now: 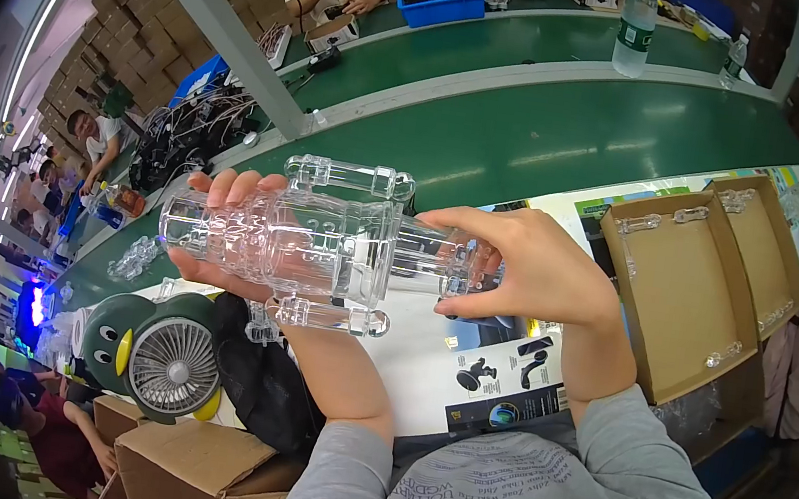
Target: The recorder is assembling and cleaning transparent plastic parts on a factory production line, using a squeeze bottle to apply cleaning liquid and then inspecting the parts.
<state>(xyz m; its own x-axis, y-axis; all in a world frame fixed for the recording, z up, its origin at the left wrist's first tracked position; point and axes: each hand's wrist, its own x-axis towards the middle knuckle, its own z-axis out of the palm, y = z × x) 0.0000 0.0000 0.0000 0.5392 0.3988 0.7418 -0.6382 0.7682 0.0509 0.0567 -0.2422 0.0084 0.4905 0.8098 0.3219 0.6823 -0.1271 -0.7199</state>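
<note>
A clear plastic rocket-shaped body (364, 250) lies sideways between my hands, above the work surface. Along its far side runs a clear capped tube (343, 177), and a second clear tube (330, 317) runs along its near side. My left hand (226, 262) is wrapped round the wide left end, its fingers showing through the plastic. The narrower right end, a clear neck with a ribbed tip (463, 266), sits between the thumb and fingers of my right hand (548, 274). Another small clear part (262, 324) shows just below the left hand.
On the right stands a cardboard tray (665, 305) with several small clear parts. A green penguin-shaped fan (172, 366) and black cloth (267, 373) are at left, above an open carton (180, 463). Cables (203, 133), a blue bin (440, 4), bottles (635, 33) and co-workers are beyond.
</note>
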